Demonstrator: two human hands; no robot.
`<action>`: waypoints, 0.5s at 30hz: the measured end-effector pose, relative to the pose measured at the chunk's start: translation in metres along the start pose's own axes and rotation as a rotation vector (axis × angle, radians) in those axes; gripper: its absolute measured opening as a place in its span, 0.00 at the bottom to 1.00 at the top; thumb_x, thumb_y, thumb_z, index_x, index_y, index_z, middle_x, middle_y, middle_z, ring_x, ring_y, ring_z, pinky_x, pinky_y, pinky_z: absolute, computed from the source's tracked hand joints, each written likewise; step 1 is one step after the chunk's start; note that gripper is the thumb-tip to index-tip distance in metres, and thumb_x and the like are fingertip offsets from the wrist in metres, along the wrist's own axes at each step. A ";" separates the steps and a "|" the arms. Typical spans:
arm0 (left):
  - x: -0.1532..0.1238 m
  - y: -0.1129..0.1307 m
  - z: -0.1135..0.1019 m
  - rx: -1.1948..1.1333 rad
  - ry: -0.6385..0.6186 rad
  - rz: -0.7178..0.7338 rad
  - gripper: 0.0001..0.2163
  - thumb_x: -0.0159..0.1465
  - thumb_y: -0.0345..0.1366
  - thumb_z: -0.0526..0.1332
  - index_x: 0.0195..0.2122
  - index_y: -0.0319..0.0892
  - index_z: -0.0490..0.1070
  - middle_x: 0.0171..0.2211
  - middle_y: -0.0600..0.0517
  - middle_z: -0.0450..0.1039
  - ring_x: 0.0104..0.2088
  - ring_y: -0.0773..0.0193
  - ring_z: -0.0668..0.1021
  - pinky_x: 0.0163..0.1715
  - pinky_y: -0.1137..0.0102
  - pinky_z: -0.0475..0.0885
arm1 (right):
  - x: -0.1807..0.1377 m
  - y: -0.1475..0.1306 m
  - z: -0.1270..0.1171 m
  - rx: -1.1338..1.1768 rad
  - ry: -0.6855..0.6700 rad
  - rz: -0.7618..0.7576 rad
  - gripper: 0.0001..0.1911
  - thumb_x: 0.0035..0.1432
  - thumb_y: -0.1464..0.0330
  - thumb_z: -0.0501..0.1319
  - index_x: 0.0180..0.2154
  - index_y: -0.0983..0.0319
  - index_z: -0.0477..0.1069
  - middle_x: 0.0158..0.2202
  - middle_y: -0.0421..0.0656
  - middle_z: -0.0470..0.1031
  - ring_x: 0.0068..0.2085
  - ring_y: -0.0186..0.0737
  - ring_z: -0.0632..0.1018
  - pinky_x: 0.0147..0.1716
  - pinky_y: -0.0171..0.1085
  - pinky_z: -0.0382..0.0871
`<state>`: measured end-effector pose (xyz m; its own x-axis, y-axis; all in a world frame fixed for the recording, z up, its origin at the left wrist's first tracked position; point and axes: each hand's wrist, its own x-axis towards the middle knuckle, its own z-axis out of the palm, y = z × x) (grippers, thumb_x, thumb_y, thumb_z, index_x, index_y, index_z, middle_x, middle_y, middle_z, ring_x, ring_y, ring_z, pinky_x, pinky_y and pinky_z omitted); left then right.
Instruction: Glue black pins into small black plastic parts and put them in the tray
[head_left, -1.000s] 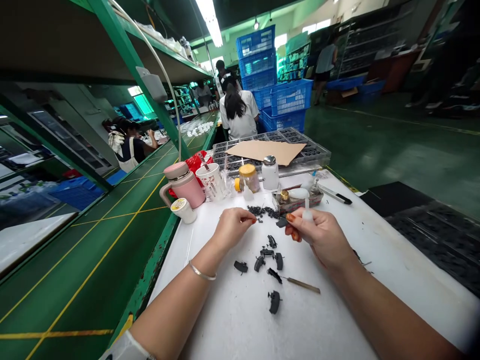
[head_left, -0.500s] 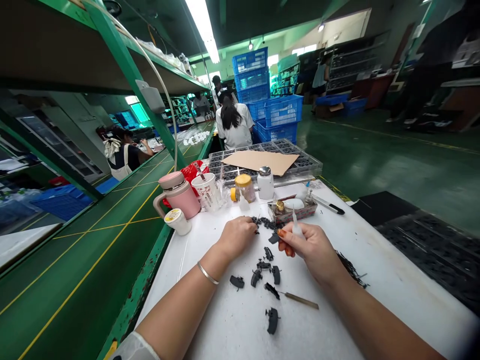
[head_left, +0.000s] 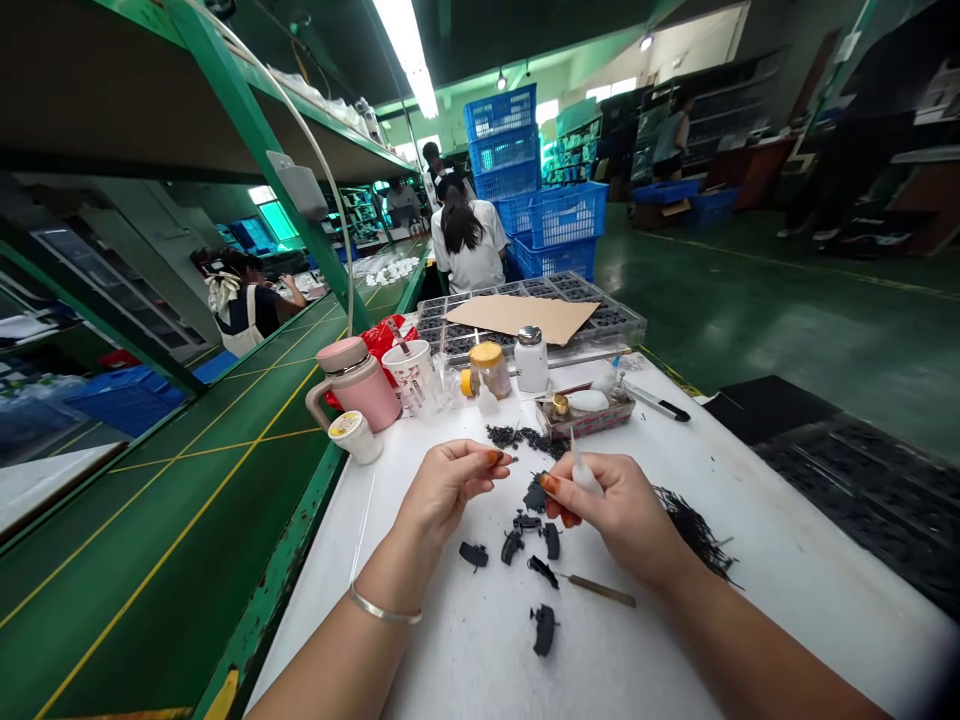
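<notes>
My left hand (head_left: 450, 485) is closed in a pinch on a tiny dark part (head_left: 514, 459) at its fingertips, too small to make out. My right hand (head_left: 611, 505) is wrapped around a small white dropper bottle (head_left: 585, 475) with its thin nozzle pointing up. A black curved plastic piece (head_left: 535, 494) shows at the right fingertips; it overlaps a similar piece behind it. Several more black curved pieces (head_left: 512, 546) lie on the white tabletop (head_left: 450, 650) below the hands. Beyond the hands is a pile of tiny black parts (head_left: 506, 436).
A brown-handled pick (head_left: 600, 590) lies near the pieces, and thin black strips (head_left: 694, 535) lie right of my right hand. Behind stand a pink mug (head_left: 360, 385), jars, a small box (head_left: 589, 418), a knife (head_left: 660, 402) and a tray under cardboard (head_left: 525, 316). Co-workers sit farther off.
My left hand has drawn back from the pile of tiny parts, turned, and now pinches one. My right hand has shifted slightly left and down with the bottle.
</notes>
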<state>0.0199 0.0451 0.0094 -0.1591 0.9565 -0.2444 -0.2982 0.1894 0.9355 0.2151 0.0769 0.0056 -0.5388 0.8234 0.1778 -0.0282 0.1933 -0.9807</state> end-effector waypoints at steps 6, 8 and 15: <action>-0.014 -0.008 0.002 -0.257 -0.007 -0.066 0.12 0.45 0.29 0.74 0.30 0.33 0.75 0.30 0.47 0.76 0.27 0.70 0.77 0.23 0.84 0.71 | -0.004 -0.003 0.004 -0.060 -0.048 -0.025 0.18 0.58 0.58 0.60 0.23 0.64 0.71 0.21 0.41 0.71 0.24 0.33 0.69 0.24 0.33 0.62; -0.016 -0.009 0.002 -0.292 -0.026 -0.083 0.14 0.44 0.28 0.75 0.32 0.35 0.76 0.30 0.48 0.76 0.27 0.70 0.77 0.23 0.84 0.71 | -0.005 -0.002 0.003 -0.072 -0.053 -0.027 0.18 0.59 0.57 0.60 0.23 0.63 0.71 0.21 0.41 0.71 0.23 0.33 0.69 0.24 0.33 0.61; -0.022 -0.015 0.003 -0.289 -0.104 -0.117 0.13 0.45 0.29 0.75 0.31 0.33 0.77 0.29 0.48 0.75 0.27 0.70 0.77 0.26 0.83 0.74 | -0.005 0.001 0.006 -0.082 -0.097 -0.037 0.18 0.60 0.58 0.59 0.24 0.63 0.72 0.21 0.41 0.71 0.23 0.33 0.69 0.24 0.33 0.62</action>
<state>0.0307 0.0219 0.0017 -0.0160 0.9523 -0.3046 -0.5660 0.2425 0.7880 0.2125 0.0698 0.0030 -0.6180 0.7599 0.2015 0.0166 0.2689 -0.9630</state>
